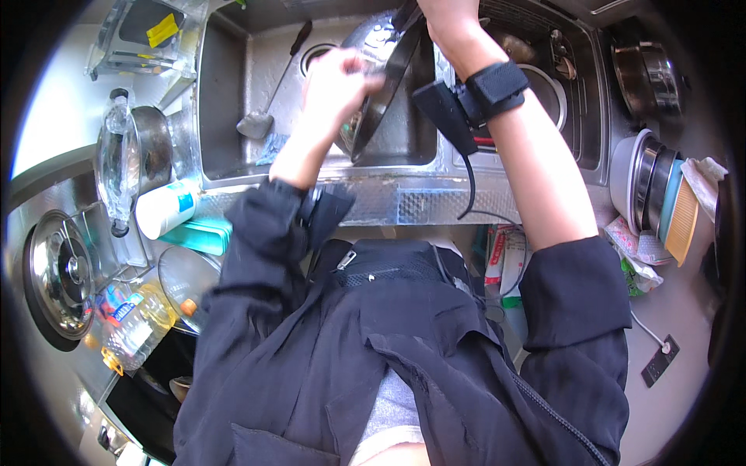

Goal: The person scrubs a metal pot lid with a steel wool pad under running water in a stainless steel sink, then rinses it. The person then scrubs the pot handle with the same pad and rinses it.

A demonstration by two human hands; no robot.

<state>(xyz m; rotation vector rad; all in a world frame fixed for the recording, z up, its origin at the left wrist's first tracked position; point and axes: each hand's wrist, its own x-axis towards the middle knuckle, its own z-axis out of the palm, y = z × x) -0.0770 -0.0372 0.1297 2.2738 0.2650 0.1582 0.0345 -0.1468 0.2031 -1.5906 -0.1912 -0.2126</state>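
A metal pan (387, 87), probably a wok, is held steeply tilted on its edge in the left basin of a steel sink (402, 140). My right hand (451, 14), partly cut off by the top of the view, grips it at the dark handle (409, 16). Blurred by motion, my left hand (341, 84) is at the pan's left side with its fingers curled; whether anything is in them is hidden. Left of the pan, a ladle (256, 124) with a black handle leans in the basin. A blue cloth (272, 148) lies near the basin's front, partly behind my left forearm.
A dish rack with a white-rimmed bowl (551, 96) occupies the right basin. Stacked basins and a yellow colander (683, 218) stand at right. On the left are a white bottle (166, 209), a clear plastic bottle (118, 163), an oil bottle (140, 326) and a pot lid (61, 274).
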